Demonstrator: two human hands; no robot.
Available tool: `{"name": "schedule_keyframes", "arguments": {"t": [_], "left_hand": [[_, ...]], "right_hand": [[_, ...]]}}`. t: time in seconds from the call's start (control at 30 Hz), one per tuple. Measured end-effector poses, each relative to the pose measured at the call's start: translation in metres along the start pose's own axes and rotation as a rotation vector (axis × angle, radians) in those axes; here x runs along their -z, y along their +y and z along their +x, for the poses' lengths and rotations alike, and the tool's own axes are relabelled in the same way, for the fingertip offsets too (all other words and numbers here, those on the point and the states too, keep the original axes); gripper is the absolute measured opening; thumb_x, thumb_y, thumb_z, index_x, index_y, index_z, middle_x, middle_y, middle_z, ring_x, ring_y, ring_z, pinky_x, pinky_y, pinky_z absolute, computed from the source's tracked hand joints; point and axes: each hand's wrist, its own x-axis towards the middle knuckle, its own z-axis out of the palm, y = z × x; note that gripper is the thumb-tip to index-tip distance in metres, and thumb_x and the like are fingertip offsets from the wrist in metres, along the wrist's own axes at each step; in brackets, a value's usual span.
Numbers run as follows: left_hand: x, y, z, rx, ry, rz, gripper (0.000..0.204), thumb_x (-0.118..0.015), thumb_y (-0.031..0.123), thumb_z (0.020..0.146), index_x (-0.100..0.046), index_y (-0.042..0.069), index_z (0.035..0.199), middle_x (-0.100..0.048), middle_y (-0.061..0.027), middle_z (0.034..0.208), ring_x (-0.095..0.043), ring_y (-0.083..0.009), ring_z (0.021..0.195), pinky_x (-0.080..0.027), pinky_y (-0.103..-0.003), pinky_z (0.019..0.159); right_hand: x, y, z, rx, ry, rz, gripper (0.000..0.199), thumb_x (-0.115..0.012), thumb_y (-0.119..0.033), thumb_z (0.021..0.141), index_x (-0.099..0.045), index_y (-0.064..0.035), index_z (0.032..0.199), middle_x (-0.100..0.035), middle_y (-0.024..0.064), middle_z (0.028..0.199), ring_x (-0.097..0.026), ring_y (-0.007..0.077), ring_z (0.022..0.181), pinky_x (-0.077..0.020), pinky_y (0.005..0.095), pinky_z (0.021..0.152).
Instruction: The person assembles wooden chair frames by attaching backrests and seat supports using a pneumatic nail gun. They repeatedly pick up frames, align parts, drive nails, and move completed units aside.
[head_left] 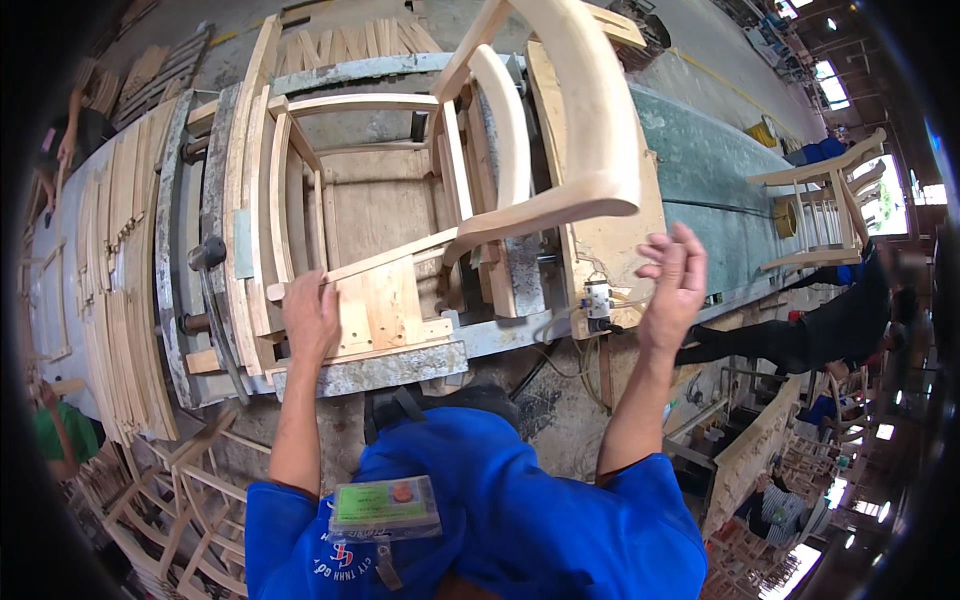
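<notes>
A pale wooden chair frame (360, 268) with curved back parts lies in a metal clamping bench (370, 372) in front of me. My left hand (312, 318) is closed over the frame's near rail, close to its left end. Beneath that rail sits a flat wooden board (383, 305) with several small dark holes. Raised to the right of the frame, my right hand (674, 288) is empty, its fingers loosely bent and apart. Nearest to it is a small switch box (597, 302) with cables, below the curved wooden top piece (605, 100).
A lever with a round dark end (207, 252) stands at the bench's left. Stacked wooden strips (125, 230) lie farther left. To the right runs a green tabletop (705, 165), where a person in dark clothes (830, 325) is beside another chair (830, 205). Chair frames (200, 490) stand lower left.
</notes>
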Motion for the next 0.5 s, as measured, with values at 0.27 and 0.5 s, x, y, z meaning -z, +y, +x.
{"name": "schedule_keyframes", "arguments": {"t": [0.27,0.5], "left_hand": [[-0.034,-0.005,0.037,-0.139,-0.339,0.123,0.054,-0.057,0.04,0.102,-0.059,0.001,0.138,-0.064,-0.0192,0.124,-0.057,-0.0354,0.118,-0.04,-0.048,0.105],[-0.042,-0.02,0.04,-0.164,-0.239,0.122,0.051,-0.057,0.042,0.101,-0.064,0.003,0.133,-0.067,-0.0154,0.116,-0.06,-0.0319,0.109,-0.042,-0.047,0.097]], "right_hand": [[-0.078,0.061,-0.075,-0.319,-0.129,-0.2,0.036,-0.054,-0.027,0.109,-0.057,-0.0028,0.136,-0.071,0.0065,0.101,-0.065,0.0101,0.08,-0.0498,0.0222,0.062],[-0.125,0.095,-0.083,-0.367,-0.053,-0.134,0.054,-0.069,-0.024,0.101,-0.049,0.0029,0.143,-0.063,0.0087,0.115,-0.061,0.0144,0.095,-0.0515,0.0294,0.083]]}}
